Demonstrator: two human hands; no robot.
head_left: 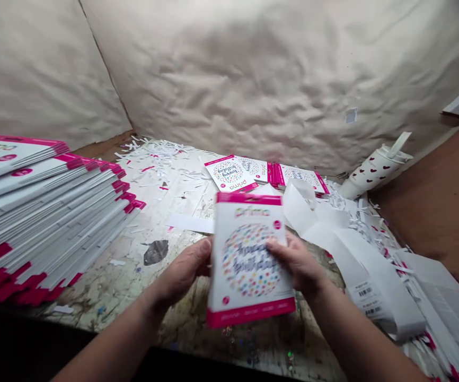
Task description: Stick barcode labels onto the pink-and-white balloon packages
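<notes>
Upright above the table, a stack of white and pink "happy birthday" packets [249,260] is held between my two hands, its printed front facing me. My left hand [192,262] grips the left edge, its fingers partly hidden behind the stack. On the right edge, my right hand [297,260] is closed with its thumb on the printed front. Behind the held packets, similar packets [229,174] lie near the back wall. A long strip of white labels [356,254] curls over the table to the right of my right hand.
Tall piles of packets [46,212] fill the left side. Paper scraps [153,154] litter the table [190,196]. A white tumbler with hearts [376,170] stands at the back right. More packets and a white sheet [444,292] lie at the right edge.
</notes>
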